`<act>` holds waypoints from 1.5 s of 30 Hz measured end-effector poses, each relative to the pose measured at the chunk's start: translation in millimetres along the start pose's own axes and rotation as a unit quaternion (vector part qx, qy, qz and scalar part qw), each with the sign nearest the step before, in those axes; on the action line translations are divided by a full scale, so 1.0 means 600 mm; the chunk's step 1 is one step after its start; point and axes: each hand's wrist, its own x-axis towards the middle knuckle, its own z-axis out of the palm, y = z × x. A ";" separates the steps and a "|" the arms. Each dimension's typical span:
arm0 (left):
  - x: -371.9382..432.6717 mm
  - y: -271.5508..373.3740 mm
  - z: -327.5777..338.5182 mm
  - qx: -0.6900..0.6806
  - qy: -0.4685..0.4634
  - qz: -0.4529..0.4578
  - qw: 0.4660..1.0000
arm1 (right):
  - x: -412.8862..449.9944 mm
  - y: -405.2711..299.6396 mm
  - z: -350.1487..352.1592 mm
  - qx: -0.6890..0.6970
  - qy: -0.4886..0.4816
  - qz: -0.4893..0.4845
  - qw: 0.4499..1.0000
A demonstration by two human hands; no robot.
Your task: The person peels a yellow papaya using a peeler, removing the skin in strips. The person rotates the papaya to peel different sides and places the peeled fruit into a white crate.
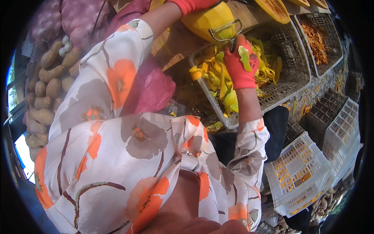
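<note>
My right hand [242, 63], in a red glove, grips a wide metal Y-shaped peeler [218, 40] by its handle. The peeler's blade lies against a large peeled yellow squash [198, 25]. A strip of green-yellow peel [245, 59] clings to the back of that glove. My left hand [194, 6], also red-gloved, holds the squash from above; its fingers are partly cut off by the picture's upper edge. Below the squash, a plastic crate [295, 76] holds a heap of yellow and green peelings [217, 77], with my right hand over it.
Halved squashes [273, 10] lie at the upper right. Beside the peelings, another crate [339, 60] contains orange pulp [314, 44]. White slatted crates [295, 172] stand at the lower right. Tan squashes [48, 87] and pink mesh sacks [84, 23] are piled on the left.
</note>
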 end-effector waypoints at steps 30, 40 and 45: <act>0.006 -0.018 0.014 -0.043 0.009 0.052 0.998 | -0.054 0.097 0.109 0.106 -0.018 0.055 0.993; -0.006 -0.039 0.015 -0.057 0.018 -0.011 0.998 | -0.002 0.054 0.069 0.116 0.024 0.001 0.993; 0.005 -0.019 0.008 0.010 0.024 -0.003 1.000 | -0.055 0.101 0.157 0.139 0.089 0.006 0.986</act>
